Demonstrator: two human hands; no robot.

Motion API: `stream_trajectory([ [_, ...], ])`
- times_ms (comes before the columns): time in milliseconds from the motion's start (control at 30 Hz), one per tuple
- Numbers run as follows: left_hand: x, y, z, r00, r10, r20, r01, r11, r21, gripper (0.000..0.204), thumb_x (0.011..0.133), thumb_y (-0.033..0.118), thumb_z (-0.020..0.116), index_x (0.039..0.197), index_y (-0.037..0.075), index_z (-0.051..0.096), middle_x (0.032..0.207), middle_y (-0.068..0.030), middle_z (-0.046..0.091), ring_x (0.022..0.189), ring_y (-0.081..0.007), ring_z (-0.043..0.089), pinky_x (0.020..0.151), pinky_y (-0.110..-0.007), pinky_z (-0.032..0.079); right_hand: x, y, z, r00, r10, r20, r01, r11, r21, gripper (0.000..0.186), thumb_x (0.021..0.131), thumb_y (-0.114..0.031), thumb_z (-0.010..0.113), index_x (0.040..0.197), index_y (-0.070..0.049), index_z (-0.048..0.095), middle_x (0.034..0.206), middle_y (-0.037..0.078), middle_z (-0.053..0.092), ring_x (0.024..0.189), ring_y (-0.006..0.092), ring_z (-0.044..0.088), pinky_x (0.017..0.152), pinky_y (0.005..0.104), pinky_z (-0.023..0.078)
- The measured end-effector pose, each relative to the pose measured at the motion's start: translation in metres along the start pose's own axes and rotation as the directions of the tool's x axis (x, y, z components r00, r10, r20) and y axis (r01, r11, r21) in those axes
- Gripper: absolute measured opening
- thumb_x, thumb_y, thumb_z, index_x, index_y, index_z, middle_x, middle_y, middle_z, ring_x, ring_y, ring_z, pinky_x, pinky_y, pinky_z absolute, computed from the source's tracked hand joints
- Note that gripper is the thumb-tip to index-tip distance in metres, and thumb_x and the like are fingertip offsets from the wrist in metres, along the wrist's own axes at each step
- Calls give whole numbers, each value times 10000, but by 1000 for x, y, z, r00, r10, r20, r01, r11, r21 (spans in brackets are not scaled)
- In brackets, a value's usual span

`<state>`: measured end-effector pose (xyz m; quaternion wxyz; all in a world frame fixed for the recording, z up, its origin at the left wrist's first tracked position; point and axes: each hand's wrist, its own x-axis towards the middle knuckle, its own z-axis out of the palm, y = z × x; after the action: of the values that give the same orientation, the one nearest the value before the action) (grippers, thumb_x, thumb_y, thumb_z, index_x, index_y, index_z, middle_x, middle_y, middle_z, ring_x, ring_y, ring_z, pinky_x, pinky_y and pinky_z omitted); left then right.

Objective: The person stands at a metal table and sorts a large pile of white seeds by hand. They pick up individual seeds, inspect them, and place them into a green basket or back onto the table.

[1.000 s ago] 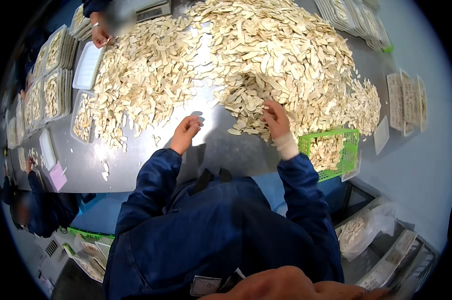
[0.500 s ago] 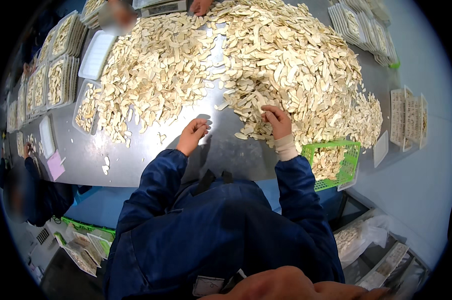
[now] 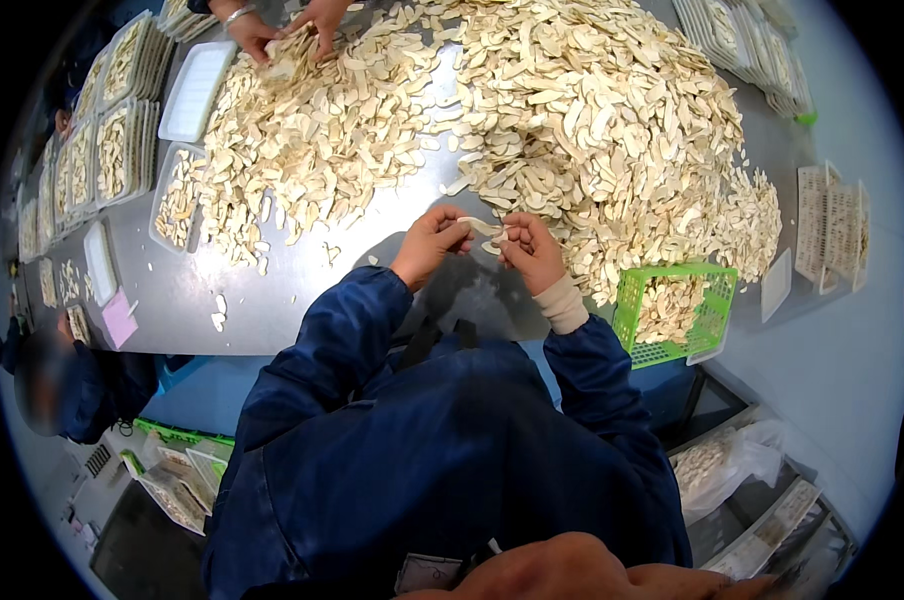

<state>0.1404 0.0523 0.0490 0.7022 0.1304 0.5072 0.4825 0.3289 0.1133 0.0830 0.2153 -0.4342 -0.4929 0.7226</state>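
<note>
My left hand (image 3: 434, 245) and my right hand (image 3: 534, 252) are close together over the near edge of a big heap of pale, dried-looking slices (image 3: 592, 130). A curved cream slice (image 3: 484, 227) spans the gap between them, pinched by the fingertips on both sides. Another small pale piece (image 3: 492, 246) shows just below it, by the right fingertips; whether it is separate or part of the same slice I cannot tell. Left of my hands lies a second, flatter heap of slices (image 3: 322, 150). A green plastic basket (image 3: 627, 310) with slices in it stands beside my right forearm.
Across the table, another person's hands (image 3: 282, 35) dig into the left heap. A white tray (image 3: 197, 90), a slice-filled tray (image 3: 158, 225) and stacked trays (image 3: 122, 150) stand at left. White baskets (image 3: 822, 230) sit at right. Another person (image 3: 82, 390) works at lower left.
My hands have come together, the right moving left and the left moving right, and a slice is now between them. The other person's hands have reached into the left heap.
</note>
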Motion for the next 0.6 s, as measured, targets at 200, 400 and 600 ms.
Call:
stream_trajectory([
  [200, -7, -8, -12, 999, -39, 17, 39, 999, -23, 114, 912, 139, 563, 987, 55, 550, 828, -23, 606, 697, -100, 579, 657, -229, 466, 1, 9, -2, 998, 47, 30, -47, 999, -15, 257, 874, -32, 535, 1130, -33, 537, 857, 31, 584, 731, 89, 559, 630, 214, 465],
  [400, -26, -2, -28, 994, 2, -112, -11, 997, -73, 91, 919, 137, 538, 960, 57, 550, 766, -13, 587, 664, -94, 554, 638, -222, 451, -41, 14, -56, 966, 10, -257, -54, 985, -163, 240, 861, -57, 564, 1100, -71, 584, 784, -13, 539, 636, 63, 498, 545, 196, 402],
  [600, -26, -19, -73, 980, 21, -198, -53, 986, -158, 91, 918, 154, 552, 940, 66, 548, 760, -20, 610, 660, -89, 576, 591, -202, 451, -131, 35, -200, 794, -205, -573, -122, 869, -479, 273, 850, -48, 559, 1123, -56, 581, 803, 23, 553, 666, 101, 510, 578, 237, 429],
])
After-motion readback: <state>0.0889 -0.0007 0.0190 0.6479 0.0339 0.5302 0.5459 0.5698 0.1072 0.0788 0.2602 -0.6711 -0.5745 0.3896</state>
